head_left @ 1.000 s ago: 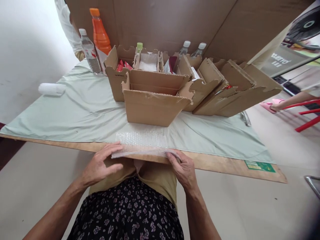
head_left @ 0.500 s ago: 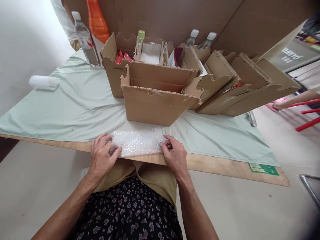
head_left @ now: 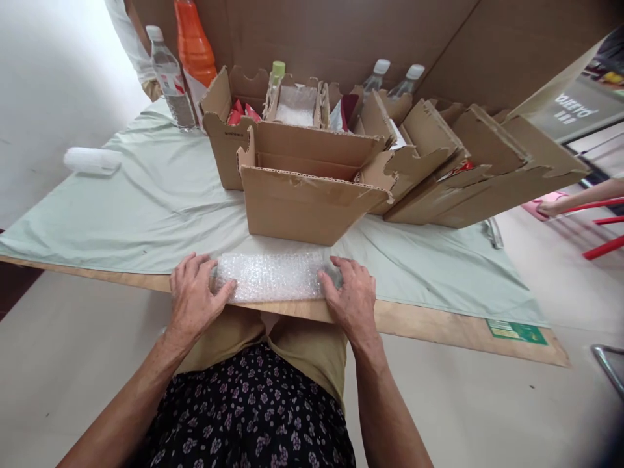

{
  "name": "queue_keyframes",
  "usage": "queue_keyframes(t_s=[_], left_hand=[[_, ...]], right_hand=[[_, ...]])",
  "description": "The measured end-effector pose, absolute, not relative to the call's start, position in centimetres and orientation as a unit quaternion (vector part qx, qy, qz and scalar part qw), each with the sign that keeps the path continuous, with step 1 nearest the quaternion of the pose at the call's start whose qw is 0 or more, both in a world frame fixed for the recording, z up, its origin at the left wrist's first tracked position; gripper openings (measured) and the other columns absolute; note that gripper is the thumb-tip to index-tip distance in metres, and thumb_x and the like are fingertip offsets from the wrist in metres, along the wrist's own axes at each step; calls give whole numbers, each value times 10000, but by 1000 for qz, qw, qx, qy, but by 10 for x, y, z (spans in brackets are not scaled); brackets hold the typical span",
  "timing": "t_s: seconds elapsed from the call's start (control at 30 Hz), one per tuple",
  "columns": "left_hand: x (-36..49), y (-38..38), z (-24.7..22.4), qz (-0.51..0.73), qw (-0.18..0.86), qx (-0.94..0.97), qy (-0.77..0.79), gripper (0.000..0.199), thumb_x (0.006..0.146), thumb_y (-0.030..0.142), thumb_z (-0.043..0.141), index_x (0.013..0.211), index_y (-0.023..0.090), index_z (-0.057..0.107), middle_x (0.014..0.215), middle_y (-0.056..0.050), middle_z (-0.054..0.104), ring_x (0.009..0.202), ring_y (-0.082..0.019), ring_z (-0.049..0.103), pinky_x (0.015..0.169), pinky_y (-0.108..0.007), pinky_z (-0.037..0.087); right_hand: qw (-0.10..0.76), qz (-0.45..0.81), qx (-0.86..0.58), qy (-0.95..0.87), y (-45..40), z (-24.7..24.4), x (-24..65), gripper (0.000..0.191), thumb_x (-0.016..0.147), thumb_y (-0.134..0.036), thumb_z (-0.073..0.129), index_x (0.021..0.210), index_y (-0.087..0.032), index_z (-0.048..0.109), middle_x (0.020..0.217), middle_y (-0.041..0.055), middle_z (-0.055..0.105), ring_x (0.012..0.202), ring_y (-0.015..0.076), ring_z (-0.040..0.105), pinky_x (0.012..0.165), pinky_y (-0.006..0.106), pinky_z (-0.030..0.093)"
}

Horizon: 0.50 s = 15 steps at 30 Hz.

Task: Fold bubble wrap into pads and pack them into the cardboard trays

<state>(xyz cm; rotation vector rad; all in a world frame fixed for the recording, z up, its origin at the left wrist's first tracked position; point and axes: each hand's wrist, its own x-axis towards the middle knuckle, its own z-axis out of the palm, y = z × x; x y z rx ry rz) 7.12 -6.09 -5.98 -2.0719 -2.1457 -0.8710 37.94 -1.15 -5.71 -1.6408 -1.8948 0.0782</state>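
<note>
A flat, folded piece of clear bubble wrap (head_left: 273, 278) lies lengthwise along the front edge of the table. My left hand (head_left: 197, 289) grips its left end, thumb on the near side and curved fingers on the far side. At the opposite end, my right hand (head_left: 351, 292) holds the wrap between thumb and curled fingers. What the fingertips do at the two ends is partly hidden. Just beyond the wrap stands an opened cardboard box (head_left: 312, 205), its inside mostly out of sight.
More cardboard boxes (head_left: 424, 143) lean in a row behind, with packets inside. A clear bottle (head_left: 170, 81) and an orange bottle (head_left: 195, 49) stand at the back left. A white roll (head_left: 92, 160) lies on the green cloth (head_left: 160, 188). Another person's arm (head_left: 585, 198) shows at right.
My right hand has shifted slightly right and its fingers have spread more. My left hand has moved a little left, and the wrap lies straighter between them.
</note>
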Motion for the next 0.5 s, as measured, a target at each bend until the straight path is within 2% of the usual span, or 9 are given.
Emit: queue_keyframes(t_s=[0.1, 0.23, 0.3, 0.43, 0.5], left_hand=[[68, -60, -62, -271, 9, -662, -698, 262, 881, 442, 666, 1036, 233, 631, 1350, -172, 637, 1411, -453, 457, 1129, -681, 386], [72, -56, -60, -267, -19, -665, -697, 195, 861, 404, 673, 858, 229, 587, 1407, -187, 617, 1427, -474, 453, 1108, -694, 410], [76, -56, -58, -271, -17, -670, -690, 170, 870, 360, 666, 825, 225, 573, 1463, -193, 588, 1451, -484, 434, 1114, -712, 396], [80, -61, -55, -305, 3, -673, -674, 87, 905, 279, 635, 861, 232, 576, 1505, -156, 573, 1493, -442, 415, 1143, -691, 393], [77, -62, -52, -321, -6, -678, -661, 61, 924, 273, 606, 883, 235, 583, 1457, -151, 613, 1473, -415, 455, 1147, -661, 417]], right_hand=[[280, 44, -627, -726, 5, -54, 374, 373, 959, -471, 603, 1175, -184, 707, 1220, 171, 716, 1055, 352, 596, 907, 496, 427], [297, 124, -615, -720, 16, -53, 360, 162, 880, -355, 659, 904, -200, 696, 1218, 163, 729, 1076, 365, 612, 920, 516, 435], [320, 152, -607, -712, 13, -52, 357, 125, 879, -326, 634, 841, -210, 661, 1183, 138, 743, 1064, 341, 630, 920, 496, 453], [346, 196, -600, -694, -6, -44, 363, 136, 918, -340, 585, 892, -217, 636, 930, 71, 746, 844, 230, 673, 793, 370, 515], [375, 251, -587, -672, -21, -38, 368, 183, 915, -339, 603, 1037, -210, 647, 878, 40, 715, 741, 180, 655, 710, 313, 525]])
